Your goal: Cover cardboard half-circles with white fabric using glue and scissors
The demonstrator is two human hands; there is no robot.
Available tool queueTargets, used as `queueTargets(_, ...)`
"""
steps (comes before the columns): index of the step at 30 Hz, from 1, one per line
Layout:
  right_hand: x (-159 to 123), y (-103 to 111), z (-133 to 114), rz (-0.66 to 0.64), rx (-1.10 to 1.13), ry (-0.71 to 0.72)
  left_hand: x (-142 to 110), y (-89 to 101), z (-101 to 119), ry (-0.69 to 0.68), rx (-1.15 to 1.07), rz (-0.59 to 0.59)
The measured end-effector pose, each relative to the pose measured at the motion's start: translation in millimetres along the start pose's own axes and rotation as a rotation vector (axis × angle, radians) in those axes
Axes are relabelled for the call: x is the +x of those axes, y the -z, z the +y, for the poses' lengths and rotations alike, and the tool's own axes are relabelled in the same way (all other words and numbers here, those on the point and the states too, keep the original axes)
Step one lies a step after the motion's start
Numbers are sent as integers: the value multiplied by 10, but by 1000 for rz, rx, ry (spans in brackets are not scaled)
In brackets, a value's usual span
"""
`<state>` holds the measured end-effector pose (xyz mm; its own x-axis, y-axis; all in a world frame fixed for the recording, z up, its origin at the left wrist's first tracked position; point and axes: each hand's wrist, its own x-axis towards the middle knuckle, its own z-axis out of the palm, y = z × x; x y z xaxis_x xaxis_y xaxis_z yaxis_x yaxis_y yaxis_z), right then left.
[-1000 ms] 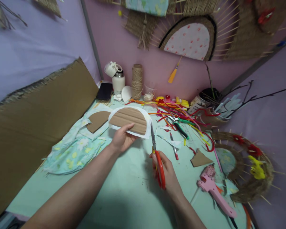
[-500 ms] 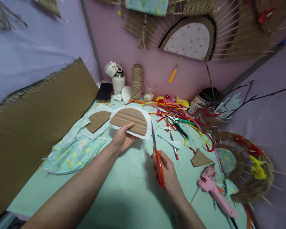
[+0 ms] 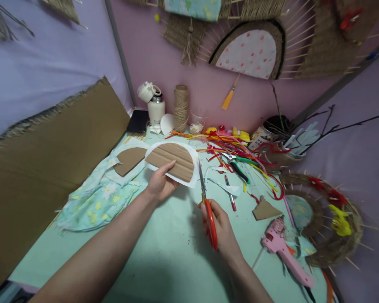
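**A:** Surface + rm?

**B:** Mint-green desk (image 3: 164, 261), pink wall (image 3: 205, 101) behind, purplish cloth (image 3: 66, 46) on L. Big cardbd panel (image 3: 57, 164) stands along L side. Woven hangings (image 3: 246, 54) up on the wall, incl. one half-round w/ red-dotted white face.

**B:** Other stuff?

**A:** Back row, L to R: dark phone (image 3: 138, 121), white bottle (image 3: 156, 112) w/ lid flipped up, twine spool (image 3: 181, 108), sm. clear cup (image 3: 198, 118). R of ctr: tangle of coloured craft stems (image 3: 219, 141), green-handled pliers (image 3: 239, 171), then pen (image 3: 230, 193). Far R: pink glue gun (image 3: 286, 254) + twine wreath (image 3: 352, 248) w/ red & yellow bits. On L, floral fabric (image 3: 104, 206) w/ 2nd half-round (image 3: 131, 160) on it.

**B:** Anything in the way?

**A:** L hand (image 3: 161, 184) hides part of the lower edge of the held piece.

**B:** And that piece?

**A:** Brown ridged cardbd half-round (image 3: 172, 156), curve facing away, on larger white backing (image 3: 194, 170) showing as a rim. Held over mid-desk. L fingers grip it, thumb on top. R hand (image 3: 222, 223): fingers wrapped round red scissors (image 3: 212, 227), blades pointing away, tips by backing's R edge; can't tell if touching.
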<state>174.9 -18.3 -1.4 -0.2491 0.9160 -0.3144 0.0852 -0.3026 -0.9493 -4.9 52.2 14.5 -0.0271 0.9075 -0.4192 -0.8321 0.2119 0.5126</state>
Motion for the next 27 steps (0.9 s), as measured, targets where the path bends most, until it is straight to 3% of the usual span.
queueTargets(27,-10,-5,-82,13,-19,-14,31,47,51,20,70,-28)
